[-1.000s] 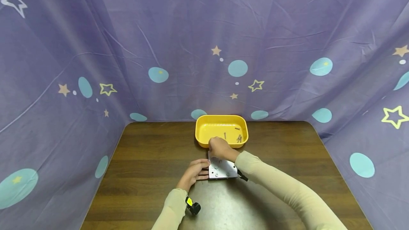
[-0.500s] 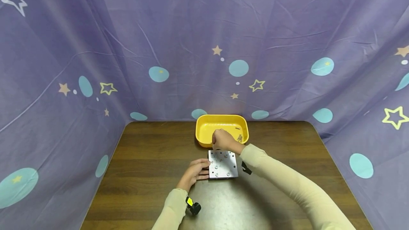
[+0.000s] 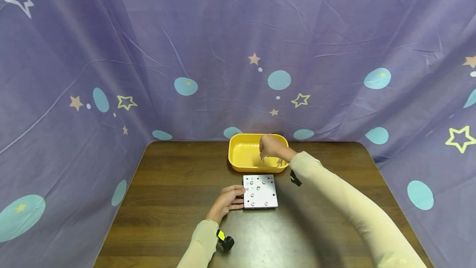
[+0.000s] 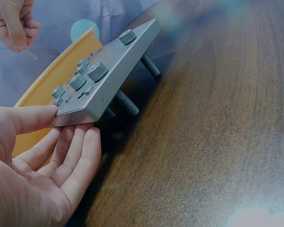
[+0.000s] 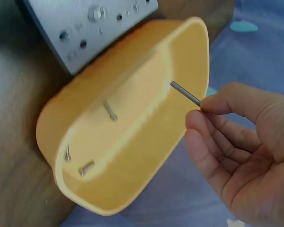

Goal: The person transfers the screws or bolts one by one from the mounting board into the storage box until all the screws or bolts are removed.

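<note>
A silver metal plate (image 3: pixel 268 195) with several socket-head bolts (image 4: pixel 97 71) through it stands in front of the yellow tray. Threaded shanks of these bolts jut out below its underside. My left hand (image 3: pixel 226 199) holds the plate's left edge, the thumb on top and the other fingers beneath. Over the tray, my right hand (image 3: pixel 270 146) pinches a thin metal bolt (image 5: pixel 185 93) between thumb and forefinger. Its bare end points away from the hand into the tray; the end at the fingertips is hidden.
The yellow tray (image 3: pixel 256 170) sits at the back of the wooden table (image 3: pixel 178 177), with loose bolts (image 5: pixel 111 109) on its floor. A patterned purple curtain (image 3: pixel 208 115) hangs right behind the table and along both sides.
My right hand has moved back and to the right, from over the plate's far left corner to above the tray, uncovering the plate. My left hand has stayed at the plate's edge.
</note>
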`<state>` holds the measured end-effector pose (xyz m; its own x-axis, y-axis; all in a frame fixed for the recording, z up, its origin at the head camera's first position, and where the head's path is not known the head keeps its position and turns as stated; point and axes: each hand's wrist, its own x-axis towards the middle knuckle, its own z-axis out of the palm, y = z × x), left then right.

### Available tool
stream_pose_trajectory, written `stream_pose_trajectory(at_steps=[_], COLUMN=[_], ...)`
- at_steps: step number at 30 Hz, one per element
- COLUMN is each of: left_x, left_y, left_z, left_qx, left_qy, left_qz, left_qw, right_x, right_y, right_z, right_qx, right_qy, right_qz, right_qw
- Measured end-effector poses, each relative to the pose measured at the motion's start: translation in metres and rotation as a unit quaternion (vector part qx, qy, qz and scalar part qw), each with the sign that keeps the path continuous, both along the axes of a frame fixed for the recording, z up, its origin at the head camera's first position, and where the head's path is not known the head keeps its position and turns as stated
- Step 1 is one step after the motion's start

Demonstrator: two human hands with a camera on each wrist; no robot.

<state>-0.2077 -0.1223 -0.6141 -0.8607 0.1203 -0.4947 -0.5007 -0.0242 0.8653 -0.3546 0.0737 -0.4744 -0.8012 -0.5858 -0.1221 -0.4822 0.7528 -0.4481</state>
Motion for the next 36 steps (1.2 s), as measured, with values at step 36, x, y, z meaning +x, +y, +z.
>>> stream_pose_trajectory(at_steps=[36], left_x=[0.000], left_y=[-0.001], left_z=[-0.003], left_qx=[0.004], left_qy=[-0.010], left_qz=[0.008], left_qw=[0.9999], right_x=[-0.062], right_y=[0.015], right_z=[-0.038], right_qx=[0.136], right_qy=[-0.115], right_qz=[-0.089], right_qw=[0.980])
